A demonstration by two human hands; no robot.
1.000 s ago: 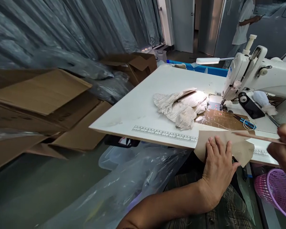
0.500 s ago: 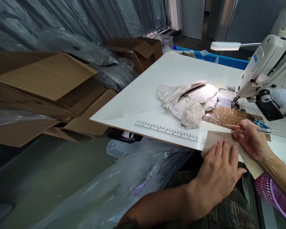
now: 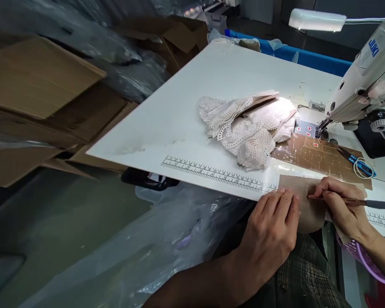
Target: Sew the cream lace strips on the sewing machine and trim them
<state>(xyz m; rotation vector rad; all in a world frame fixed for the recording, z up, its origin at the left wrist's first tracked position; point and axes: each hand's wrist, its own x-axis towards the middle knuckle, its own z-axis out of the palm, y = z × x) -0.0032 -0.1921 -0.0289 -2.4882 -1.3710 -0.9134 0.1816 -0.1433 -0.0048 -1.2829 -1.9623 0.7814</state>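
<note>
My left hand [image 3: 272, 229] lies with its fingers stretched out on the left part of a brown piece of card or stiff paper [image 3: 311, 214], at the table's front edge. A pencil [image 3: 353, 201] with a grey sleeve is pinched in my right hand [image 3: 348, 209]; its tip touches or nearly touches the brown piece. Beyond the hands, a crumpled cream lace garment [image 3: 244, 128] lies on the white table [image 3: 173, 124]. Blue-handled snips [image 3: 356, 161] with a pale elastic loop rest on a taped brown sheet [image 3: 321, 158].
A white sewing machine [image 3: 362, 81] stands at the right under a lit lamp [image 3: 317, 20]. A printed ruler scale [image 3: 211, 173] runs along the table's front edge. Cardboard boxes [image 3: 45, 81] and clear plastic sheeting [image 3: 167, 235] lie left and below; a pink basket [image 3: 365, 261] sits lower right.
My right hand has turned the pencil round and lowered its tip to the brown piece. My left hand has shifted left over the piece. The view has tilted down and moved closer.
</note>
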